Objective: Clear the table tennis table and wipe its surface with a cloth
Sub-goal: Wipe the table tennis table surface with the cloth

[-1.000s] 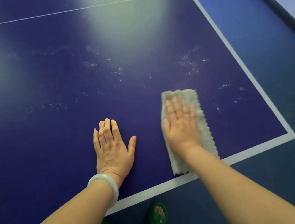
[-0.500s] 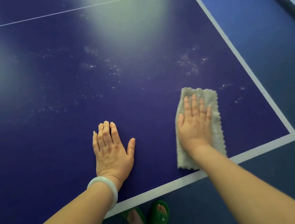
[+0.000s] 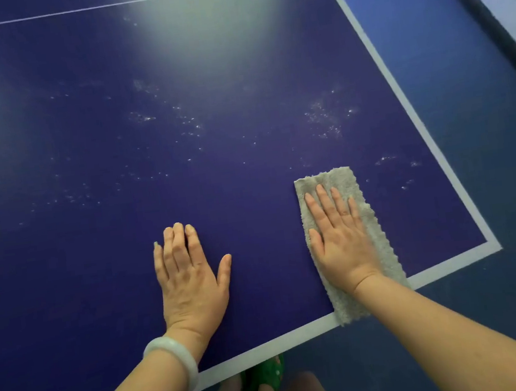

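The dark blue table tennis table (image 3: pixel 168 60) fills most of the view, its white edge lines meeting at the near right corner. A folded grey cloth (image 3: pixel 383 245) lies near that corner, its near end overlapping the front edge line. My right hand (image 3: pixel 340 243) presses flat on the cloth with straight fingers. My left hand (image 3: pixel 188 275), a pale bangle on its wrist, rests flat on the bare surface to the left of the cloth. White dust specks (image 3: pixel 322 119) are scattered on the surface beyond both hands.
The table's right edge line (image 3: pixel 399 90) runs up to the far right, with blue floor (image 3: pixel 458 40) beyond and a dark skirting at the wall. A thin white centre line (image 3: pixel 129 2) crosses the top. My feet in green sandals (image 3: pixel 263 380) stand under the front edge.
My right hand slid the cloth to the right, then back left and toward the front edge, where its end now overlaps the white line. My left hand has stayed planted.
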Action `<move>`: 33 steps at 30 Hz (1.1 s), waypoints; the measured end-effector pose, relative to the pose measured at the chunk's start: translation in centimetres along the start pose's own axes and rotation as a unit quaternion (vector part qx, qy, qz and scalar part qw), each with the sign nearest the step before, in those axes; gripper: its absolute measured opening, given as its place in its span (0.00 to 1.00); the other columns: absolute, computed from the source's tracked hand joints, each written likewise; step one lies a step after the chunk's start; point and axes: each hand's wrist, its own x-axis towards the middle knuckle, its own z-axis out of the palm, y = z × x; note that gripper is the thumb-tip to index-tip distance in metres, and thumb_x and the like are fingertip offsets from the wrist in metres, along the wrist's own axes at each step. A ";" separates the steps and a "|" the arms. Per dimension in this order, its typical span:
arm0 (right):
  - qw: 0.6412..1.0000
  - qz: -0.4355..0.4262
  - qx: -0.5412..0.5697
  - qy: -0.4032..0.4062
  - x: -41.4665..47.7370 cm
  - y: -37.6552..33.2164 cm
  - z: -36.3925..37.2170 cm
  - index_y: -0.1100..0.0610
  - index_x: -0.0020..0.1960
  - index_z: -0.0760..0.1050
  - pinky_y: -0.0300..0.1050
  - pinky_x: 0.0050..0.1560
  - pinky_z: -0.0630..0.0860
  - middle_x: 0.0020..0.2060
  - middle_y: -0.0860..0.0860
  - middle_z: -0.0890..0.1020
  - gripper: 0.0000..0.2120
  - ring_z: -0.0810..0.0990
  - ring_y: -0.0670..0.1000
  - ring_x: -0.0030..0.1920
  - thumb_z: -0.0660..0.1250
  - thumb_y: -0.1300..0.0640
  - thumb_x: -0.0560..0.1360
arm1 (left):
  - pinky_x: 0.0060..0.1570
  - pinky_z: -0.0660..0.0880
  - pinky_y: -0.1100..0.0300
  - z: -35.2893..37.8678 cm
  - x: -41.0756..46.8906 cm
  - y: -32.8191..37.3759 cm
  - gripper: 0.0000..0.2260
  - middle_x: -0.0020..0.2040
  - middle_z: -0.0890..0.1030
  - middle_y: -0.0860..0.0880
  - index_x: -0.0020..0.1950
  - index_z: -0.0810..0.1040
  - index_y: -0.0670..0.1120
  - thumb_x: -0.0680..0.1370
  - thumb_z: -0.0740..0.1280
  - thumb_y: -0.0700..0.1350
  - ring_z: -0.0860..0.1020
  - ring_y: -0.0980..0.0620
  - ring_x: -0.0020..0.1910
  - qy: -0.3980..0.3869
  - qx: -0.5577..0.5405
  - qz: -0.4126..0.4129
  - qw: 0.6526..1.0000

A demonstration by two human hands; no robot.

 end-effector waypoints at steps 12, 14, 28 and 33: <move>0.999 -0.017 0.029 0.034 0.3 0.3 0.4 0.52 0.81 0.51 0.59 0.77 0.47 0.81 0.51 0.50 0.29 0.45 0.53 0.81 0.49 0.48 0.82 | 0.76 0.51 0.47 1.9 2.6 11.8 0.27 0.77 0.63 0.42 0.77 0.63 0.42 0.81 0.51 0.53 0.58 0.43 0.78 -0.019 -0.041 0.122 0.991; 0.998 -0.040 0.033 0.035 0.3 1.0 0.5 0.52 0.81 0.51 0.59 0.77 0.47 0.81 0.51 0.50 0.29 0.45 0.54 0.81 0.49 0.47 0.82 | 0.76 0.51 0.45 2.0 2.3 12.3 0.28 0.77 0.62 0.42 0.78 0.61 0.42 0.82 0.50 0.56 0.57 0.43 0.78 -0.026 -0.013 0.115 0.993; 0.998 0.057 0.002 0.041 2.7 15.3 -1.5 0.52 0.81 0.43 0.61 0.78 0.41 0.81 0.51 0.45 0.30 0.41 0.54 0.80 0.42 0.47 0.81 | 0.77 0.51 0.46 1.7 2.1 13.0 0.30 0.77 0.62 0.44 0.78 0.62 0.43 0.80 0.50 0.59 0.57 0.44 0.78 -0.030 0.015 0.084 0.996; 0.999 -0.043 0.013 -0.009 3.4 15.7 -1.9 0.49 0.81 0.41 0.58 0.79 0.40 0.80 0.46 0.41 0.29 0.36 0.50 0.79 0.41 0.46 0.81 | 0.77 0.51 0.45 1.8 2.2 13.0 0.30 0.76 0.62 0.44 0.78 0.62 0.42 0.80 0.50 0.58 0.57 0.43 0.78 -0.029 0.012 0.089 0.996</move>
